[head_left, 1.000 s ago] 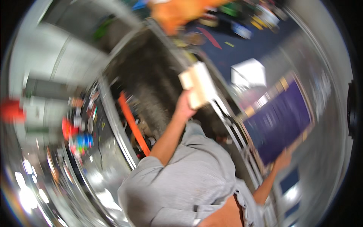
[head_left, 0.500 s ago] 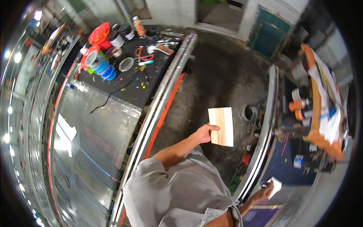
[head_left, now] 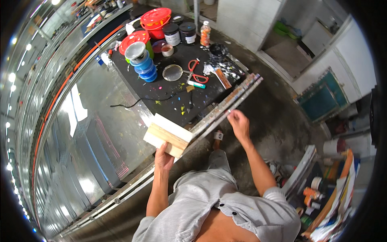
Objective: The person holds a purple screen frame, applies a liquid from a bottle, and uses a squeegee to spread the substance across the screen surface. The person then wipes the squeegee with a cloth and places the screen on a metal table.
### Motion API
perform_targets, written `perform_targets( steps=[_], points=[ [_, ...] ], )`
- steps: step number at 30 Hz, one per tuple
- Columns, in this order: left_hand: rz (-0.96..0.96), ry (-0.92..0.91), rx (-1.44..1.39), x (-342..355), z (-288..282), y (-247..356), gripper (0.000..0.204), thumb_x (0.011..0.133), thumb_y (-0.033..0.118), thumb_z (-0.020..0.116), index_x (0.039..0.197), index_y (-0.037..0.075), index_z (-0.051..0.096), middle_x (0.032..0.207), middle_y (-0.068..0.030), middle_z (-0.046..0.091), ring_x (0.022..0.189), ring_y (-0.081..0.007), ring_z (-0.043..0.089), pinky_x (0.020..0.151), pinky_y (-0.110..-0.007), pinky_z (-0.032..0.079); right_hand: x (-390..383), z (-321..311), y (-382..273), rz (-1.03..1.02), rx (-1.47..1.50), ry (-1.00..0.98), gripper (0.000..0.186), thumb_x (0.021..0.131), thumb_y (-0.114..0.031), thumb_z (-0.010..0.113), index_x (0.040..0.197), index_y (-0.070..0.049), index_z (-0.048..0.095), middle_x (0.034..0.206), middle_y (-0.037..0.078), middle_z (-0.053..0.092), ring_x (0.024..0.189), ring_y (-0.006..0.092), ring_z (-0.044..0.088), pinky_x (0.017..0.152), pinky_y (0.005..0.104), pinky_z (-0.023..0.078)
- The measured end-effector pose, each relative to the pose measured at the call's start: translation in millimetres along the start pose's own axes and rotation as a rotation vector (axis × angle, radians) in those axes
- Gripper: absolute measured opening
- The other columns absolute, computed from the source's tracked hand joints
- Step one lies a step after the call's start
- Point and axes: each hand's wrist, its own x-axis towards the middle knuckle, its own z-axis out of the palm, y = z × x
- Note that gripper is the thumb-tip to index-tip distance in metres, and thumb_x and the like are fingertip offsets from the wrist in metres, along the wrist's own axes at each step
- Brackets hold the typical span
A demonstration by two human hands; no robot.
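My left hand [head_left: 164, 157] is closed on a wooden squeegee [head_left: 167, 139], thumb on its pale wood face. A broad white strip runs along its far edge. It is tilted above the near corner of the black-topped table [head_left: 133, 86], beside the metal rail [head_left: 225, 103]. My right hand [head_left: 240, 124] is raised by the rail's outer end, thumb and fingertips pressed together. Whether anything small is between them I cannot make out. Red-handled scissors [head_left: 197, 72], a round clear lid [head_left: 172, 73] and a green-and-white tube [head_left: 196, 84] lie farther up the table.
Stacked blue tubs [head_left: 145, 66], red buckets [head_left: 156, 20], dark jars [head_left: 188, 33] and an orange bottle [head_left: 205, 34] stand at the table's back. A black cord [head_left: 139, 103] crosses the tabletop. A wood-framed screen [head_left: 334, 193] stands at lower right.
I have turned left toward the table. The squeegee has moved over to the table corner in my left hand. My right hand has come up from the right-hand bench, and its white sheet no longer shows there.
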Motion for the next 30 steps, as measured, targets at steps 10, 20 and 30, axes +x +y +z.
perform_targets(
  steps=[10,20,30],
  points=[
    [0.289,0.240,-0.228,70,56,-20,0.049,0.086,0.018,0.065,0.131,0.009,0.050,0.127,-0.0069,0.058,0.121,-0.0281,0.052,0.106,-0.053,0.038,426,120,31,-0.085,-0.222,-0.024,0.056,0.070,-0.025,0.079,0.113,0.002,0.057,0.106,0.019,0.064,0.098,0.0330,0.062,0.087,0.0403,0.049],
    [0.381,0.473,-0.249,50,63,-19,0.054,0.084,0.014,0.066,0.133,0.005,0.046,0.126,-0.0105,0.057,0.118,-0.0293,0.053,0.104,-0.052,0.040,539,163,44,0.143,-0.125,0.093,0.061,0.060,-0.024,0.083,0.111,-0.004,0.055,0.104,0.019,0.066,0.098,0.0351,0.064,0.088,0.0426,0.050],
    [0.221,0.224,-0.024,85,-17,33,0.047,0.089,0.019,0.063,0.131,0.004,0.048,0.125,-0.0097,0.058,0.115,-0.0276,0.056,0.098,-0.047,0.046,325,-27,-48,-0.201,0.743,0.136,0.045,0.077,0.004,0.070,0.117,-0.001,0.051,0.108,0.009,0.063,0.097,0.0185,0.062,0.091,0.0339,0.049]
  ],
)
